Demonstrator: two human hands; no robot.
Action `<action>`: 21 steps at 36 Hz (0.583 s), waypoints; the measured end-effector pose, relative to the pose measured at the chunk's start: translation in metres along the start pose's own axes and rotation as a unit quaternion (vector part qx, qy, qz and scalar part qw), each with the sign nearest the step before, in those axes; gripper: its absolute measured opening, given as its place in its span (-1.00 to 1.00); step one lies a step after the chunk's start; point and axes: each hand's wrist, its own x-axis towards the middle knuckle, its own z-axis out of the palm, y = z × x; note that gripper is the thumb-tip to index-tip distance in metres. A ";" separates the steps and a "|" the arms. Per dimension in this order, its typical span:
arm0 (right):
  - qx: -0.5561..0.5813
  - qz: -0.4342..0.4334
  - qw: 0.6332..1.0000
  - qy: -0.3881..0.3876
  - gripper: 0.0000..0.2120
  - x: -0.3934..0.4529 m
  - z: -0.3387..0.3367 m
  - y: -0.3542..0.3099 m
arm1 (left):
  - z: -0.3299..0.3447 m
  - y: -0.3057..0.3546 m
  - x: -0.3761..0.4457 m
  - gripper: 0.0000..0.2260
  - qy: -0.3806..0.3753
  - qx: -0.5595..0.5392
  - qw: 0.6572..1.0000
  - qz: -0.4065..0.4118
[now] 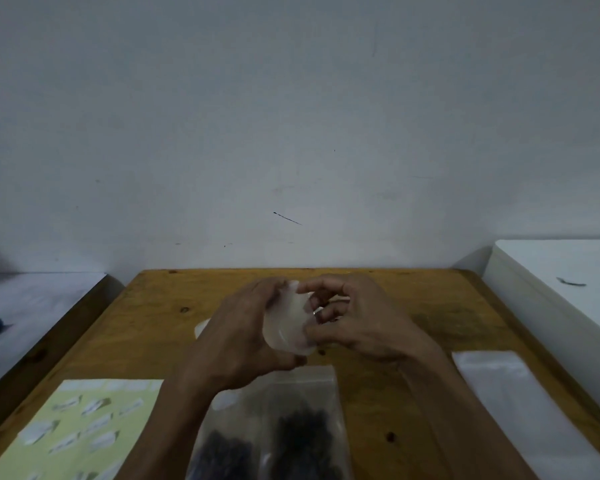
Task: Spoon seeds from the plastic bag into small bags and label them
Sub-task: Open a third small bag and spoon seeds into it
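Leftmost on the wooden table lies a pale yellow label sheet, flat, with small white labels scattered on its face; paper like that is light and should peel best from a corner with a fingernail. Next comes the left hand, raised above the table's middle, its grip closed around the near side of a small bag of thin, cloudy film. The fingers curl over the far edge and the thumb sits low. Whether the small bag holds any seeds yet I cannot tell; it looks pale throughout.

Below the hands, flat on the table at the near edge, is the plastic bag, clear, with dark seeds heaped in two clumps inside. It is soft and shapeless and would slump if lifted by one corner, so the mouth edge is the place to hold it.

Meeting the left is the right hand, whose grip is pinched on the small bag's right edge, thumb and fingertips close together, apparently working at the mouth. Film this thin is slick and clings to itself; rubbing the two layers apart at the rim looks the likeliest way in. No spoon is clearly visible.

Farther right, a stack of clear empty bags lies flat, well apart from the hands. Beyond the table edge stands a white box.
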 end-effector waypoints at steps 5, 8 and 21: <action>-0.145 0.048 0.973 0.175 -0.70 -0.003 -0.012 0.024 | 0.003 -0.008 0.006 -0.27 0.031 0.002 0.998 -0.051; -0.302 0.147 0.918 0.210 -0.49 -0.011 -0.017 0.054 | 0.004 -0.013 0.011 -0.18 0.017 0.003 0.996 -0.089; 0.286 0.249 0.869 0.319 -0.80 -0.003 0.003 0.080 | 0.034 -0.014 0.040 -0.03 -0.151 0.022 0.981 -0.119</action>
